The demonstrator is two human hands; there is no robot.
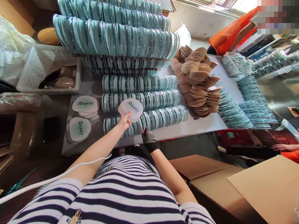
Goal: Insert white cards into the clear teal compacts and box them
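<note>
My left hand [125, 120] is closed on a small stack of white oval cards [130, 108], printed with "beauty" in dark letters. It holds them above the front rows of clear, teal-tinted rounded plastic packs [167, 117]. My right hand [149, 139], in a dark dotted glove, is at the table's front edge beside the nearest row. Its fingers are curled in, and what they hold, if anything, is too small to make out. Two more piles of printed oval cards, an upper pile [85, 105] and a lower pile [79, 130], lie at the table's left end.
Brown oval pieces [198, 79] are heaped right of the rows. Taller rows of teal packs [114, 35] stand at the back. A white basket [48, 88] is at the left, open cardboard boxes [217, 183] behind my right arm. Another person's hand [281, 147] shows far right.
</note>
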